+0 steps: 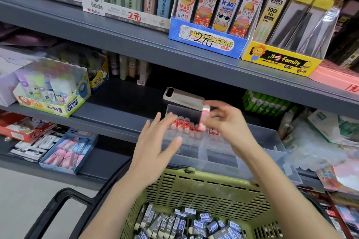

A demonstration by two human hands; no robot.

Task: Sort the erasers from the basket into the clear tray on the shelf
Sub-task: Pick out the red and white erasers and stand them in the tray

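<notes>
Head view: the right hand [229, 122] pinches a pink eraser [205, 116] between thumb and fingertips, holding it upright just above the clear tray [272, 141] on the shelf [120, 114]. At about eight o'clock from it, the left hand [155, 147] is spread wide with straight fingers and grips nothing; whether it touches the tray I cannot tell. A row of red erasers [184, 126] stands in the tray's far side. At six o'clock the green basket [194, 190] holds a heap of dark-sleeved erasers [184, 223].
</notes>
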